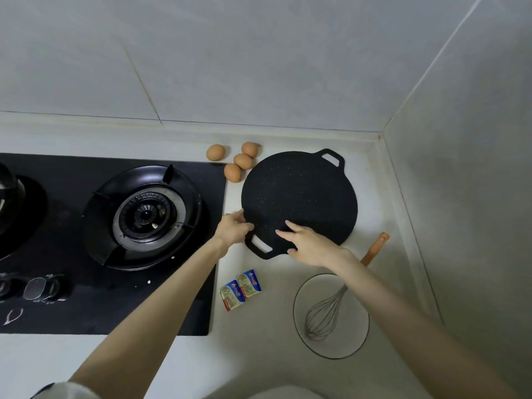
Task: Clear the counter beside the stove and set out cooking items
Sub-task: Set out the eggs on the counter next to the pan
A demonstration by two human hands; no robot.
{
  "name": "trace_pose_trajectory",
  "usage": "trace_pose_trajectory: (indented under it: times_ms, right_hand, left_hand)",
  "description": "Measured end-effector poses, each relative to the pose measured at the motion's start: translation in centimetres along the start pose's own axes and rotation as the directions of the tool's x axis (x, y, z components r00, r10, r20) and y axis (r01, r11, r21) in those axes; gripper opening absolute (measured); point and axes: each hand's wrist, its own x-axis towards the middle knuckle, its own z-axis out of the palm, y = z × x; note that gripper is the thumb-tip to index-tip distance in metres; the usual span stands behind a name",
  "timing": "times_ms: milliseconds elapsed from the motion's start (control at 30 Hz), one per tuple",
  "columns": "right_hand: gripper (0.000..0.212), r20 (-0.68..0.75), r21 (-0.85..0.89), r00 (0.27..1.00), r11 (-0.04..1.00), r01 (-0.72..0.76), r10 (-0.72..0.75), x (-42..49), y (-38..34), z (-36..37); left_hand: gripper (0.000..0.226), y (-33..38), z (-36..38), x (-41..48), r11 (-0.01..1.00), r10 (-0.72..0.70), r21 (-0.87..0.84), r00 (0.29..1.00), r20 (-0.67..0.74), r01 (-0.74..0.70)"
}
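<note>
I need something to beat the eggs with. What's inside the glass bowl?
A wire whisk lies inside the glass bowl, its handle leaning over the far rim, where the right forearm covers it. Nothing else shows inside.

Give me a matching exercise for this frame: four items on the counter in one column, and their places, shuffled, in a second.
Items:
1. eggs
2. whisk
3. butter packets
4. griddle pan

Places:
A. in the glass bowl
B. under both hands, left hand at its rim, right hand on its surface
C. at the back of the counter, by the stove's far corner
D. beside the stove's right edge, nearer the camera than the pan

Pairs: 1-C, 2-A, 3-D, 4-B
</note>
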Motion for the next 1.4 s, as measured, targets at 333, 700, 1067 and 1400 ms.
trace_pose_trajectory:
  times_ms: [333,700,1067,1400]
  right_hand:
    - [0.060,0.064,0.040,0.990,0.991,-0.130,0.127,0.3,1.3,0.8]
    - [0.057,0.048,0.095,0.980,0.976,-0.195,0.191,0.3,3.0,-0.2]
    - [0.048,-0.259,0.162,0.963,0.986,-0.028,0.070,-4.8,2.1,-2.0]
    - [0.039,-0.566,0.190,0.820,0.981,0.026,0.088,-14.0,1.8,1.6]
  left_hand:
    - [0.062,2.0,1.1,0.9,0.996,-0.017,-0.081,0.980,0.200,0.034]
    - [0.055,5.0,2.8,1.8,0.997,-0.035,-0.057,0.974,0.223,0.049]
    - [0.050,4.0,1.6,-2.7,0.991,0.121,0.030,0.974,0.190,-0.129]
    - [0.033,0.9,2.8,-11.2,0.974,0.210,0.025,0.938,0.275,-0.225]
